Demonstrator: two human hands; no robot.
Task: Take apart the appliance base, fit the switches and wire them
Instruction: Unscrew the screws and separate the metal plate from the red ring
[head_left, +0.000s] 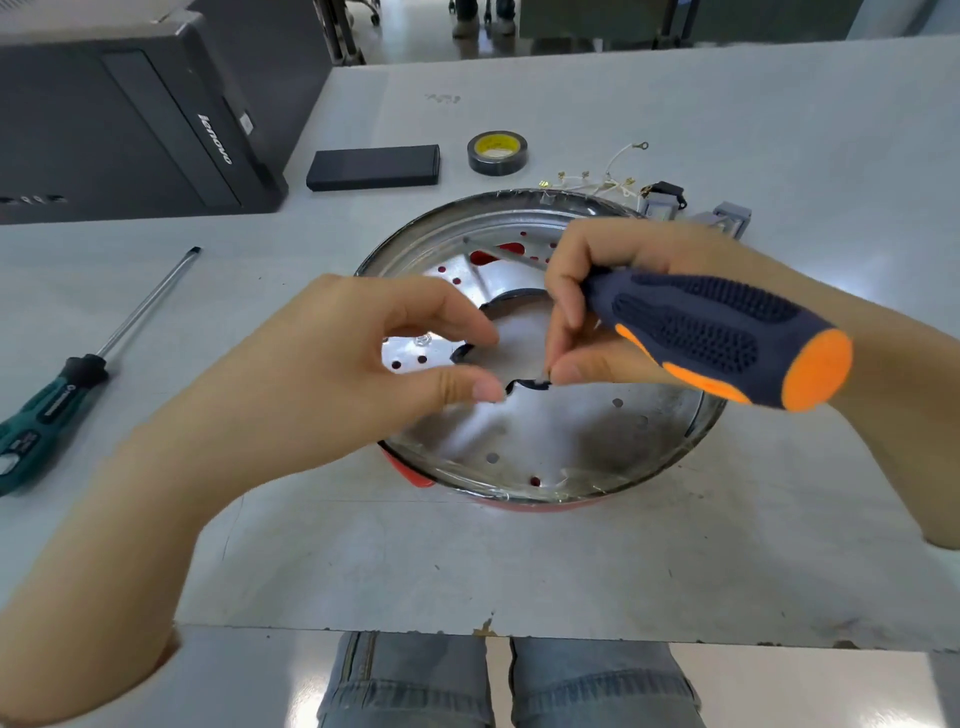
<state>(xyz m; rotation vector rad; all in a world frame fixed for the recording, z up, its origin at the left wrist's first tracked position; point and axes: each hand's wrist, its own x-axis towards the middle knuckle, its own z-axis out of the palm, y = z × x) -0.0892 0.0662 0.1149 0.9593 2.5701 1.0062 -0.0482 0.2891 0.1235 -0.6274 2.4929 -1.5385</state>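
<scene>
The round appliance base (545, 441) lies on the table, a shiny perforated metal plate over a red shell, with a dark-rimmed opening in its middle. My right hand (613, 291) holds a navy and orange screwdriver (727, 338), its shaft pointing up-left across the plate, while its fingertips pinch something small at the opening's edge. My left hand (374, 364) hovers over the plate's left side, thumb and forefinger curved toward the same spot; I cannot tell whether they hold anything. White wires with terminals (608, 179) and grey switches (727, 218) lie behind the base.
A green-handled screwdriver (78, 374) lies at the left. A roll of black tape (497, 152) and a flat black box (374, 167) sit at the back. A black computer case (130, 119) stands at far left. The table's front edge is just above my knees.
</scene>
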